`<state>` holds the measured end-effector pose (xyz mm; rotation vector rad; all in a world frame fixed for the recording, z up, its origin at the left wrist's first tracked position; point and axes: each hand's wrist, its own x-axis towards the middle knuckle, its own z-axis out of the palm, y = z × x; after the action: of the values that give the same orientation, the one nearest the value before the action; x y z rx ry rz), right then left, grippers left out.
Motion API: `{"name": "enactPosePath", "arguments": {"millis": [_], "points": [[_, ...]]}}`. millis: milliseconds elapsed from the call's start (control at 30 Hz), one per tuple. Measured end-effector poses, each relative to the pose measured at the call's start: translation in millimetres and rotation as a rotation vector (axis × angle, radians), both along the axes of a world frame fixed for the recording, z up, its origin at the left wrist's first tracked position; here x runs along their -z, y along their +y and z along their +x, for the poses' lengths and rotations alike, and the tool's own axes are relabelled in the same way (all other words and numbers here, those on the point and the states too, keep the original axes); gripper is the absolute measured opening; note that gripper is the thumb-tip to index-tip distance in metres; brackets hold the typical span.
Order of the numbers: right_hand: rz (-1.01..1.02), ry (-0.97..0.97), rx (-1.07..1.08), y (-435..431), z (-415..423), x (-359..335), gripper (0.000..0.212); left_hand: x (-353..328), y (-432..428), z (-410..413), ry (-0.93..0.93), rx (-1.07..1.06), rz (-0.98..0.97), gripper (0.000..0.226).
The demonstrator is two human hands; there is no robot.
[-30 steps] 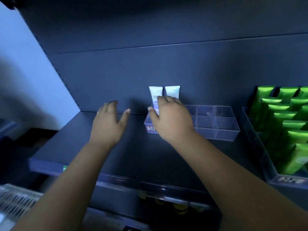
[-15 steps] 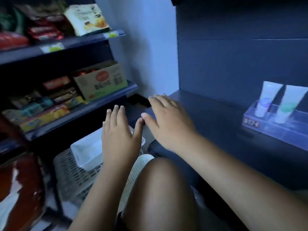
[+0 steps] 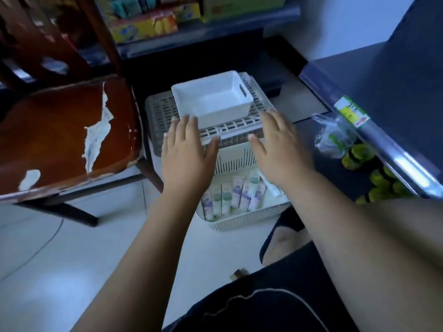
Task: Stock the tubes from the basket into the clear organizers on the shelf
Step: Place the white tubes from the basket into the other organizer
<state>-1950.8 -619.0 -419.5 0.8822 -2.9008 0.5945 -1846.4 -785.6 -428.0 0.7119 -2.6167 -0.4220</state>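
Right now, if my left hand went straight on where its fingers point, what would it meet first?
Probably the white bin on the slotted tray, just beyond the left hand; depth is unclear.

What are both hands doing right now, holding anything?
Left hand: open, fingers spread, holding nothing.
Right hand: open, fingers spread, holding nothing.

The basket (image 3: 242,218), pale with slatted walls, stands open-topped below both hands; its far wall shows in the gap between the left hand (image 3: 187,154) and the right hand (image 3: 280,149); the tubes (image 3: 226,196), white with purple or green marks, lie side by side inside it, between the wrists; one lies slanted beneath the right wrist.
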Motion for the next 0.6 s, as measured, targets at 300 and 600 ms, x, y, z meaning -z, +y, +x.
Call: {"name": "enactPosePath", "arguments": {"millis": [300, 600], "points": [[0.15, -0.431, 0.099, 13, -18, 113, 0.038, 135, 9, -37, -0.283, 0.125, 0.265, 0.065], [0.04, -0.856, 0.432, -25, -72, 223, 0.036, 245, 5, -84, -0.494, -0.095, 0.594, 0.063]]}}
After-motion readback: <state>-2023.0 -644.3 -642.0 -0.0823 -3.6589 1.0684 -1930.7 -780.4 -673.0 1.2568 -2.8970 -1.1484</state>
